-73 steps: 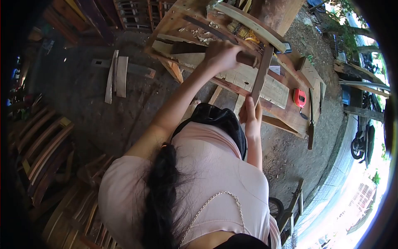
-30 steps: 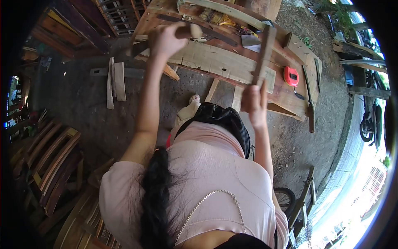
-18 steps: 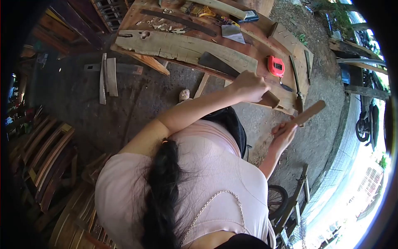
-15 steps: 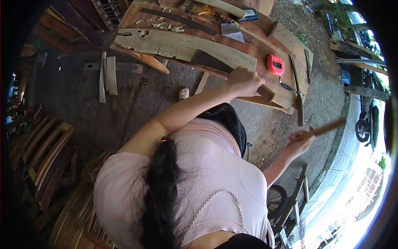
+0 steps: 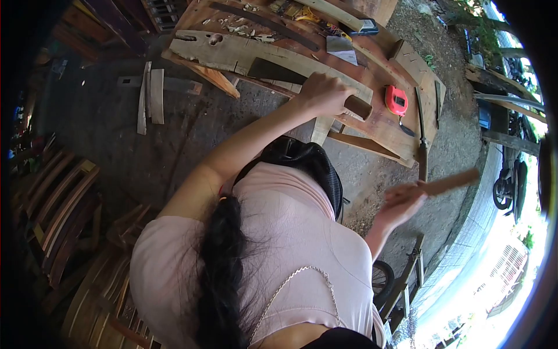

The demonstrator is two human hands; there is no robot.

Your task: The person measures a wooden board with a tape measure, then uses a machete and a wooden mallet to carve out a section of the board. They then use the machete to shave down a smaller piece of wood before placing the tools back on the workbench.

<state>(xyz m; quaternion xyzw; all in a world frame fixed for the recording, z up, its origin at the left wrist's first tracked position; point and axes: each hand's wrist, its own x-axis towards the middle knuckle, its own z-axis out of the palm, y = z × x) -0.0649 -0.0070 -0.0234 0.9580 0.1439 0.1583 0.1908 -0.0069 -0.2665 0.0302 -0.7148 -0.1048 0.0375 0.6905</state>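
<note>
My left hand (image 5: 328,96) is closed round the wooden handle (image 5: 358,107) of a machete. Its dark, broad blade (image 5: 273,71) lies over the near edge of a long, pale wooden board (image 5: 232,49) on the workbench. Low at the right, away from the bench, my right hand (image 5: 402,200) grips a flat strip of wood (image 5: 450,182) that points out to the right.
The workbench (image 5: 378,134) also carries a red tape measure (image 5: 396,100), a long thin tool with a wooden handle (image 5: 422,157), a grey metal sheet (image 5: 342,49) and wood shavings. Curved slatted wooden pieces (image 5: 64,209) stand at the left. Wood strips (image 5: 157,96) lie on the floor.
My left hand and the machete have moved up and left, further over the board. My right hand has shifted slightly left with the wood strip. The view has tilted a little.
</note>
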